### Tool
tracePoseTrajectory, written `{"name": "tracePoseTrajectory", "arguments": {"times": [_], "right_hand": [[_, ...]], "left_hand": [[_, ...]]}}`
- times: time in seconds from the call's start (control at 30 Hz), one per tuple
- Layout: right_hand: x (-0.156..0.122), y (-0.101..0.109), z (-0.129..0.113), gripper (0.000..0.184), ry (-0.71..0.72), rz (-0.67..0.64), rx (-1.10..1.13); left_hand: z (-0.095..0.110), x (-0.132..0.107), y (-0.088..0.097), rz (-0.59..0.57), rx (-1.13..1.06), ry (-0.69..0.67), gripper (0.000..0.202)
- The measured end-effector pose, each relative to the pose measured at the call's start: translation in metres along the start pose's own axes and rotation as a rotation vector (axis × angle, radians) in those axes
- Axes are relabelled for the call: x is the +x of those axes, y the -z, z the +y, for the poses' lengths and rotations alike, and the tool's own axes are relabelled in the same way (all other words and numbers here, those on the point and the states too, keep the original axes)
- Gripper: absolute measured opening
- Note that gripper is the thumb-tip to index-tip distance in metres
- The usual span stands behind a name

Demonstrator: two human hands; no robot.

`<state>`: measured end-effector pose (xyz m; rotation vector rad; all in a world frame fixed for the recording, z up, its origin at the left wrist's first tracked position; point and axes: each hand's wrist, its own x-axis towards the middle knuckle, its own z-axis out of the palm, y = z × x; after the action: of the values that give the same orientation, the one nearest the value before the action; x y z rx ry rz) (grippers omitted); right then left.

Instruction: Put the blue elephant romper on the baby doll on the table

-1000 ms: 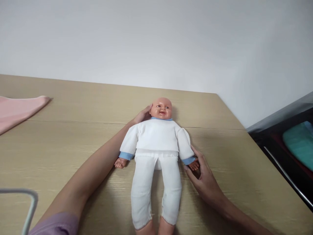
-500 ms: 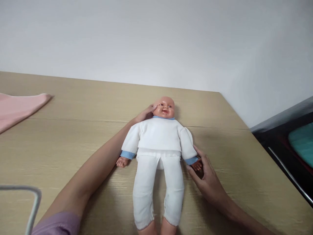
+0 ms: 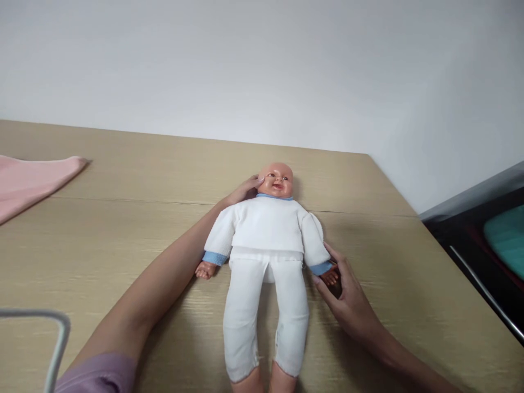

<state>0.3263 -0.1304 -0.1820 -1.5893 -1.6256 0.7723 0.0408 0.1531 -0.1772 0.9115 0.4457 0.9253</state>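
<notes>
A baby doll [image 3: 265, 234] in a white top and white trousers with blue cuffs lies face up on the wooden table [image 3: 123, 218], head toward the wall. My left hand [image 3: 242, 192] reaches to the doll's head, fingers curled against the side of it. My right hand [image 3: 346, 295] is at the doll's small hand by the blue cuff, thumb and fingers closed round it.
A pink cloth [image 3: 33, 180] lies at the table's far left. A grey wire hanger [image 3: 57, 338] pokes in at the lower left. Right of the table's edge is a dark unit with a metal bar [image 3: 483, 289] and a teal item [image 3: 507, 234].
The doll and both hands have barely shifted; my left fingers have slid a little onto the doll's cheek. Most of the difference is the camera moving.
</notes>
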Motion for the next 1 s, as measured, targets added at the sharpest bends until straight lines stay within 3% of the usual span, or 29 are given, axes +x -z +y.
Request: {"name": "tracePoseTrajectory", "arguments": {"times": [0.27, 0.53, 1.0], "right_hand": [[0.0009, 0.0016, 0.0006, 0.067, 0.025, -0.011, -0.028], [0.0017, 0.0042, -0.0009, 0.065, 0.052, -0.033, -0.068], [0.0051, 0.0021, 0.0039, 0.065, 0.133, -0.014, -0.125]], "left_hand": [[-0.0003, 0.0014, 0.0005, 0.05, 0.006, 0.018, 0.054], [-0.0009, 0.0034, 0.0033, -0.011, 0.093, -0.02, 0.057], [0.0, 0.0058, 0.0065, 0.003, 0.159, -0.025, 0.061]]}}
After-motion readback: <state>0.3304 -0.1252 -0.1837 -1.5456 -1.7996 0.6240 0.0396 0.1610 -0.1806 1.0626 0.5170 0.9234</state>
